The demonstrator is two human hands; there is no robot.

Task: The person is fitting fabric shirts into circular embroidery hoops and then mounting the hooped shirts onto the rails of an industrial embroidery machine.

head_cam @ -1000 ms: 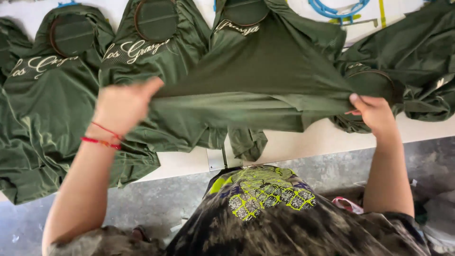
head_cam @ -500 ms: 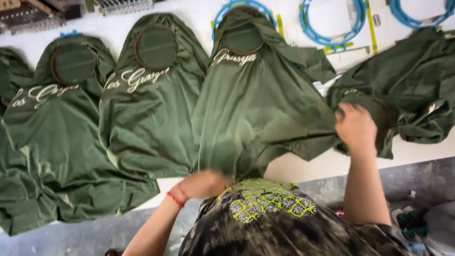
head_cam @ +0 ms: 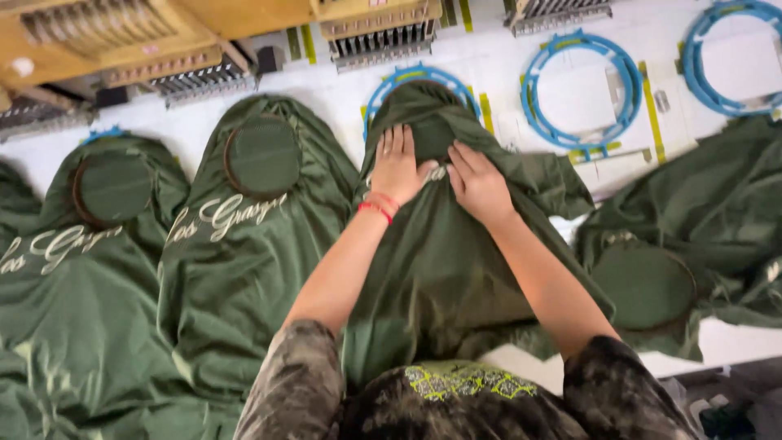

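Pressing down side by side, both hands lie flat on the dark green shirt straight ahead of me. My left hand (head_cam: 397, 165) has its fingers together, pointing away from me, with its palm on the cloth just below the round hoop hidden under the fabric. My right hand (head_cam: 476, 184) is angled slightly inward, fingers spread a little, thumb nearly touching the left thumb. Neither hand grips anything; both rest open on the cloth. A red string bracelet (head_cam: 375, 207) circles my left wrist. The green shirt (head_cam: 440, 269) runs lengthwise from my chest away toward the machine, so its long axis follows my forearms. Its far end is draped over a blue hoop frame (head_cam: 421, 75), and its near end hangs toward my body. The two hands are about equally close to the hooped spot; the left reaches a touch farther up. Both arms are stretched forward and converge, elbows near my sides. To my left lie two more green shirts (head_cam: 244, 244) with pale script lettering and round hooped patches. To my right, another green garment (head_cam: 692, 236) is bunched on the white table (head_cam: 505, 61), beside an empty blue hoop frame (head_cam: 577, 90).
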